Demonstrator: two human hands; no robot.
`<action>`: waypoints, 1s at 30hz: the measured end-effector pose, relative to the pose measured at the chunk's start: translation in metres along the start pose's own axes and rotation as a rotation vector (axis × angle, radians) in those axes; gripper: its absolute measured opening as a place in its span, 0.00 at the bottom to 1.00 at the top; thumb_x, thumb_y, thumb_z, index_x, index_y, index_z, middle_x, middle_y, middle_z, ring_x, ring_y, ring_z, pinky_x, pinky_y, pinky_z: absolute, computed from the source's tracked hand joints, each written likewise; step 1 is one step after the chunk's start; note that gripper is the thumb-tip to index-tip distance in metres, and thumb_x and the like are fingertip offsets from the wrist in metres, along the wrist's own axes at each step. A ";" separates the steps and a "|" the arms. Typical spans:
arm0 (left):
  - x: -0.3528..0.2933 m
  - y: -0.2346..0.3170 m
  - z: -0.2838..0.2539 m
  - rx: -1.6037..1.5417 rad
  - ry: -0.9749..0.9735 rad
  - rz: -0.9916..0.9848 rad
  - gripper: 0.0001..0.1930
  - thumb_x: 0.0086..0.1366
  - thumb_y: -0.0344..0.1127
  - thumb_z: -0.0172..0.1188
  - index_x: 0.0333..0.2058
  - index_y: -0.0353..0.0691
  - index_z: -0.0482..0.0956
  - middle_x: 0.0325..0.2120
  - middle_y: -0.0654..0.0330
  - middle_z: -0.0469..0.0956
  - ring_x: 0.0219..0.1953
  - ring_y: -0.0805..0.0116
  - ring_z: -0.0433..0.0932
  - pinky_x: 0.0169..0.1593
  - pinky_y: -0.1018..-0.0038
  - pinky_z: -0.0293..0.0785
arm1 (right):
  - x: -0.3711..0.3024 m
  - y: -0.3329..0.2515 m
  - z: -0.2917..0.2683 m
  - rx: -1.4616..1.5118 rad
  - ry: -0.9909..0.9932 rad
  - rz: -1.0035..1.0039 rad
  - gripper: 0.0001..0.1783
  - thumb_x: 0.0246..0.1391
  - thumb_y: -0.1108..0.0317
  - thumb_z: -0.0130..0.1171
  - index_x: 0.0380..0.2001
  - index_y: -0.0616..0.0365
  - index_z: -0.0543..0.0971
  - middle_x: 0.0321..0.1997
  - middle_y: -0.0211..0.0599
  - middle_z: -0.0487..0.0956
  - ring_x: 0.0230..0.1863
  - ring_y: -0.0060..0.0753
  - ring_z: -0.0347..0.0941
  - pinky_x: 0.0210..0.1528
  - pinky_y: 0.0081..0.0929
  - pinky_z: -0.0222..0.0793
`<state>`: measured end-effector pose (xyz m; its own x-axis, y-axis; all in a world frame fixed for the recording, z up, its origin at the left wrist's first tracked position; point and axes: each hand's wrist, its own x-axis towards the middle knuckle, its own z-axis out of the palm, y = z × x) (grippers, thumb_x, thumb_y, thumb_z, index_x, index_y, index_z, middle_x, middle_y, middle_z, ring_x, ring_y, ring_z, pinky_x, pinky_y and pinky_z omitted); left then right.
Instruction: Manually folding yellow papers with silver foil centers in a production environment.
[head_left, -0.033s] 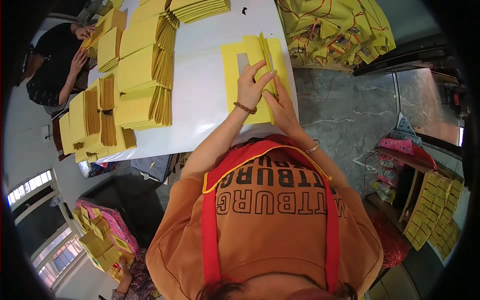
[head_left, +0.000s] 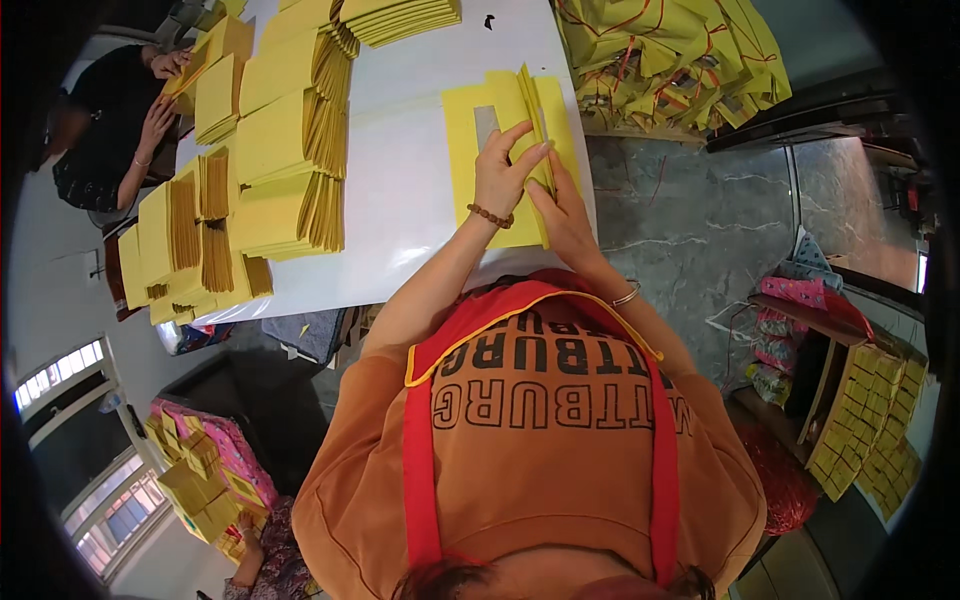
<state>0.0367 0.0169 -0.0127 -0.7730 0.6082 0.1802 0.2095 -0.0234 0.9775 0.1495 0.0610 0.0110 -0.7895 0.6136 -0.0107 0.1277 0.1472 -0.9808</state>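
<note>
A yellow paper sheet (head_left: 463, 150) with a grey rectangle on it lies at the table's right edge, close in front of me. Part of it stands up as a narrow lengthwise fold. From the left, my left hand (head_left: 500, 178) reaches this fold, its index finger and thumb gripping the raised edge. My right hand (head_left: 565, 212) is on the other side, pinching the same fold lower down between thumb and fingers. The two hands nearly touch. My left wrist carries a beaded bracelet, my right a thin bangle. Some fingertips are hidden behind the paper.
Stacks of folded yellow paper pieces (head_left: 285, 135) cover the left of the white table (head_left: 400, 150). A person (head_left: 110, 130) handles yellow paper beyond them. Yellow pieces with red cords (head_left: 680, 60) are heaped at the far right. Another person's arm (head_left: 248, 560) shows at lower left.
</note>
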 end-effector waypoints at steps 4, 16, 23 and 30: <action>0.000 0.001 -0.001 -0.034 -0.001 -0.007 0.18 0.54 0.41 0.64 0.42 0.38 0.78 0.24 0.60 0.69 0.27 0.70 0.68 0.31 0.77 0.63 | 0.000 -0.005 -0.002 0.169 -0.009 0.026 0.34 0.58 0.60 0.44 0.61 0.71 0.51 0.63 0.55 0.56 0.66 0.44 0.51 0.64 0.29 0.45; -0.001 0.009 -0.001 0.108 -0.020 0.019 0.18 0.53 0.42 0.65 0.41 0.39 0.78 0.24 0.60 0.68 0.28 0.69 0.68 0.31 0.75 0.63 | -0.002 -0.002 -0.001 0.025 -0.012 0.008 0.34 0.60 0.58 0.42 0.62 0.71 0.49 0.63 0.56 0.55 0.66 0.46 0.49 0.65 0.33 0.44; 0.001 0.005 -0.002 0.062 -0.030 0.033 0.18 0.53 0.42 0.65 0.41 0.39 0.78 0.24 0.60 0.67 0.28 0.68 0.67 0.31 0.74 0.63 | -0.001 0.000 -0.003 0.077 -0.019 0.035 0.34 0.60 0.58 0.40 0.61 0.72 0.49 0.65 0.57 0.51 0.68 0.46 0.45 0.67 0.31 0.40; 0.000 0.004 -0.001 0.048 -0.029 0.030 0.14 0.54 0.38 0.63 0.38 0.38 0.78 0.23 0.61 0.66 0.26 0.70 0.66 0.29 0.75 0.61 | -0.002 0.002 -0.004 0.161 -0.027 0.040 0.34 0.61 0.58 0.40 0.62 0.72 0.49 0.66 0.55 0.52 0.68 0.44 0.45 0.66 0.29 0.39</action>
<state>0.0367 0.0157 -0.0087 -0.7482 0.6308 0.2057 0.2618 -0.0042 0.9651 0.1534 0.0630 0.0100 -0.8016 0.5954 -0.0536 0.0633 -0.0046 -0.9980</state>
